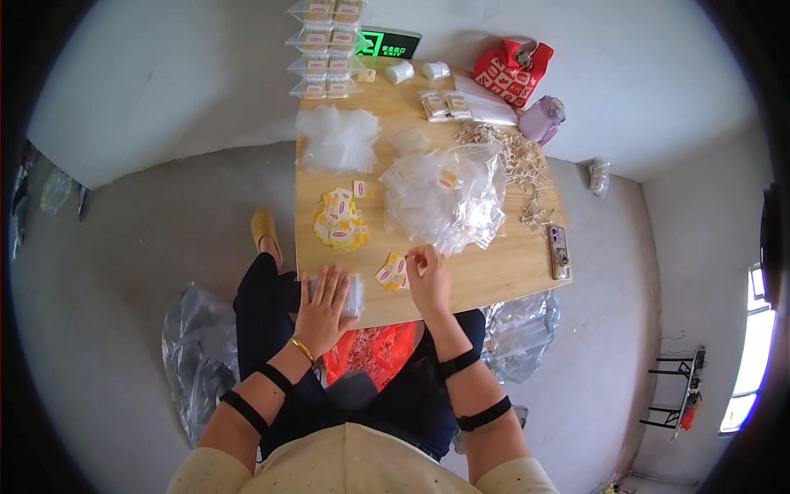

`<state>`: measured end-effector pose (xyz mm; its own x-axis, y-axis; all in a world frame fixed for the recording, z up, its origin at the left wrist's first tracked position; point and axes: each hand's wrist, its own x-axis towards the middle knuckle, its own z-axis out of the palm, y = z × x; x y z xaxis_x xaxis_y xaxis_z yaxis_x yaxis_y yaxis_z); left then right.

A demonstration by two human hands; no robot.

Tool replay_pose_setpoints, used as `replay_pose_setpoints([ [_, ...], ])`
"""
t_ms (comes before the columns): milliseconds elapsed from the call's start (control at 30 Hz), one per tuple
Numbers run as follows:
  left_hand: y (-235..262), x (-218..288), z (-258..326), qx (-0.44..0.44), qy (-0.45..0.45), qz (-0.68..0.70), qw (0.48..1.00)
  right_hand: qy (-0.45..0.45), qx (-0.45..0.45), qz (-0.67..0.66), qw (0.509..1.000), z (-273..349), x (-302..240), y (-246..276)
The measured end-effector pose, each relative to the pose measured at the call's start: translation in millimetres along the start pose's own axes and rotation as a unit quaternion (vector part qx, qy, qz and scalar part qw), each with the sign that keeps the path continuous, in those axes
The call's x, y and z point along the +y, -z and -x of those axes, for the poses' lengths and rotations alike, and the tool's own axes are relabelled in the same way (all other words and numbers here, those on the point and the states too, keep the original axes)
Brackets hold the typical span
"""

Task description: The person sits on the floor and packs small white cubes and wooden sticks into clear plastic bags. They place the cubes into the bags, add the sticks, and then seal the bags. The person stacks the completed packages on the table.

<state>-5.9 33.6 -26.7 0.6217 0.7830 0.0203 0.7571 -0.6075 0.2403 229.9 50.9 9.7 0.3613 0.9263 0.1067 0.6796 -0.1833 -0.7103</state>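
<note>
Since plastic (356, 298) under the spread left hand (325, 306) lines the table (502, 272) edge, it could fall; right hand (430, 284) narrow, contents unclear.

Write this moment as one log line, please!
left hand: flat on clear plastic | right hand: fingers curled, beside yellow-and-white cards | phone: on table

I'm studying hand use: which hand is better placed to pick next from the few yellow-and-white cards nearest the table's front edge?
Probably the right hand: it is right beside those cards, while the left hand lies spread over clear plastic.
</note>
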Motion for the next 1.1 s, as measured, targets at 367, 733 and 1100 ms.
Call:
replay_pose_setpoints([
  [367, 5, -2, -4, 0.015, -0.015, 0.051, 0.998, 0.212, -0.047, 0.259, 0.941, -104, -16, -41],
  [733, 104, 12, -64, 0.196, 0.007, 0.476, 0.857, 0.064, -0.286, -0.280, 0.914, -37, -85, 99],
  [1100, 92, 25, -45, 0.164, 0.214, 0.827, 0.493, -0.075, -0.299, -0.471, 0.826, 33, -80, 42],
])
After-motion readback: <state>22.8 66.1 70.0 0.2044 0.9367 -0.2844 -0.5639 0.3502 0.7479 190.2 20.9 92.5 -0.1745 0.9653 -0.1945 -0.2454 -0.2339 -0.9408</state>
